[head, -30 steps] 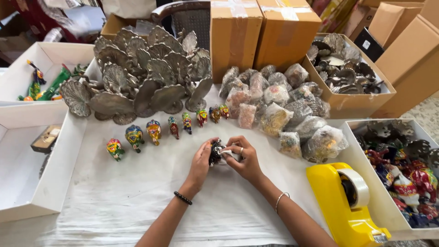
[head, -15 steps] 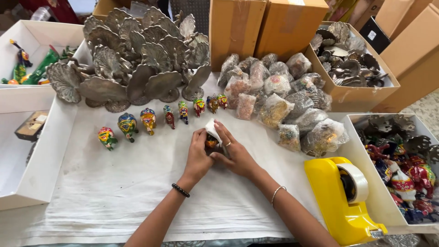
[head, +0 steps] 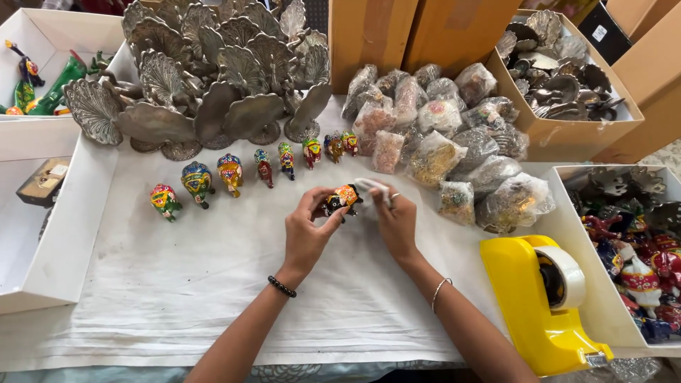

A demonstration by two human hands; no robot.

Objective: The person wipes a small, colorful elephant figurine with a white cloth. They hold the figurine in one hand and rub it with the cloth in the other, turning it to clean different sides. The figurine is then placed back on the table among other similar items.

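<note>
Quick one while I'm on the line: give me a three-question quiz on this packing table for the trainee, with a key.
1. True or false: the left hand holds a small painted elephant figurine.
2. What does the right hand pinch against that figurine? A) a strip of tape B) a piece of white wrap C) a metal peacock
3. Fill in: the yellow tape dispenser sits to the ____ of the hands, at the edge of the white cloth.

Key:
1. True; the figurine sits between the thumb and fingers.
2. B.
3. Right. The row of painted figurines stands beyond the hands, in front of the metal peacocks.
</note>
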